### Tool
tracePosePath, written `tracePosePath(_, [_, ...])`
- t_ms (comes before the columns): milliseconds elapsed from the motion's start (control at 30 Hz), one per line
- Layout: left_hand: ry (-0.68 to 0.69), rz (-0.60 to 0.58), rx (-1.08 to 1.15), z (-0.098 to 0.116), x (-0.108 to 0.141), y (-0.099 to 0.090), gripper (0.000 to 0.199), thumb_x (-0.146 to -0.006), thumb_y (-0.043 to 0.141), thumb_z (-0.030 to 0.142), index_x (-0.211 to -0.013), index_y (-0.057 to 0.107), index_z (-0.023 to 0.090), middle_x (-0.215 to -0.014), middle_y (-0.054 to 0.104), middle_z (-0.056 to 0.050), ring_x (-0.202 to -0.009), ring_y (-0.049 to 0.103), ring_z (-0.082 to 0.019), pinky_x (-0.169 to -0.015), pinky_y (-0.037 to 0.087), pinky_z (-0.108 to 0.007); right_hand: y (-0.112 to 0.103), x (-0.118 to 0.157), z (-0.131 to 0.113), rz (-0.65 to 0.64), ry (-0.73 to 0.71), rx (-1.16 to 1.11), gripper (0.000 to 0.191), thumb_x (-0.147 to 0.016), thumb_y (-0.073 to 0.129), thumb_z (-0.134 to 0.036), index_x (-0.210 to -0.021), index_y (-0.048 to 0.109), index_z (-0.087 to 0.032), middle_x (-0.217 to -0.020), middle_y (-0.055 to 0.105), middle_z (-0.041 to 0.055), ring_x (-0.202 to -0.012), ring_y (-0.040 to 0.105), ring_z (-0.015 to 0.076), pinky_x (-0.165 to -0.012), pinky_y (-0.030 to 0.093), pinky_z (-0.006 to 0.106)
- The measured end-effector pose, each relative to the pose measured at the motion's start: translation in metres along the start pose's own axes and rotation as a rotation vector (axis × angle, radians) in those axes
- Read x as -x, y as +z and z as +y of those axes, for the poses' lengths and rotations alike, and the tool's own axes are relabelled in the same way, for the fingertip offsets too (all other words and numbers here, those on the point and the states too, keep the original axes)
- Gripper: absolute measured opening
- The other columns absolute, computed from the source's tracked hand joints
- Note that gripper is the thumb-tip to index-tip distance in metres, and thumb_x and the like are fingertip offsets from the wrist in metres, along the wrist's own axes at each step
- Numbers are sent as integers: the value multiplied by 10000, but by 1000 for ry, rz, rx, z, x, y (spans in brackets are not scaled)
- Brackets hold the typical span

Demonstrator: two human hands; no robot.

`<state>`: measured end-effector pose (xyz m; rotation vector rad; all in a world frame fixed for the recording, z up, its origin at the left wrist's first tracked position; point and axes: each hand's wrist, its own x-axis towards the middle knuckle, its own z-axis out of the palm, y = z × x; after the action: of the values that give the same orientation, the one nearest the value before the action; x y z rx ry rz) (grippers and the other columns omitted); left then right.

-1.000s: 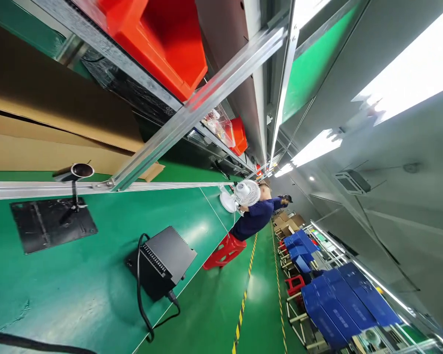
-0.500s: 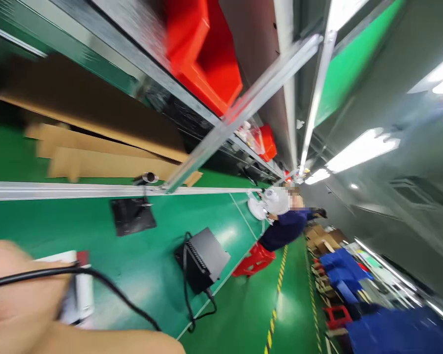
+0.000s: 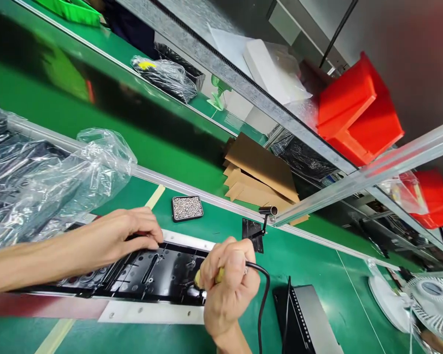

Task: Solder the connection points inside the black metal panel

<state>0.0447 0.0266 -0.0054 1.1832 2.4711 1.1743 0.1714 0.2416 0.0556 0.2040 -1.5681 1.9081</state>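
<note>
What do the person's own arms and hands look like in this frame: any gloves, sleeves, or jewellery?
Both are bare. The left hand has no glove, and its forearm shows no sleeve up to the picture's edge. The right hand is also ungloved, with the wrist uncovered. No watch, wristband or strap shows on either arm. A small glint at one right finger might be a ring; it is too small to tell.

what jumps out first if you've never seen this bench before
The two bare hands low in the middle draw the eye: the right hand grips a corded tool with a yellow handle, tip down on a black panel, while the left hand presses the panel's far edge. Next come the bright red bins on the shelf at upper right, and the crinkled clear plastic bag at the left on the green bench.
</note>
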Motion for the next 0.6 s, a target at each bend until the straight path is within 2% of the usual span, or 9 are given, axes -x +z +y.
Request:
tracePosePath(100, [-4, -40, 73, -4, 13, 14, 334, -1145, 617, 411, -956, 856, 274, -992, 795, -17, -1000, 682, -216, -915, 516, -291, 2, 0, -1, 0, -11, 13, 408, -1226, 476, -311, -828, 490, -222, -606, 454, -71, -460, 333, 64, -396, 326, 157])
tracePosePath(233, [13, -27, 58, -7, 10, 25, 308, -1127, 667, 435, -938, 871, 302, -986, 746, -28, -999, 646, -218, -902, 503, -323, 3, -2, 0, 8, -33, 34, 421, -1221, 478, -307, -810, 494, -220, -598, 440, -70, -455, 350, 71, -388, 340, 158])
tracePosePath(400, [43, -15, 41, -6, 7, 29, 226, -1104, 743, 372, -938, 893, 339, -953, 694, -17, -985, 615, -207, -891, 470, -304, 3, -2, -1, 5, -19, 26, 423, -1220, 481, -315, -807, 483, -222, -596, 441, -70, -456, 340, 71, -388, 356, 154])
tracePosePath(600, [50, -35, 40, -12, 9, 30, 215, -1106, 750, 359, -960, 908, 361, -943, 670, -5, -978, 599, -191, -872, 462, -302, 3, 0, 1, 7, -3, 6, 410, -1224, 481, -304, -823, 484, -219, -599, 450, -67, -478, 353, 69, -410, 357, 145])
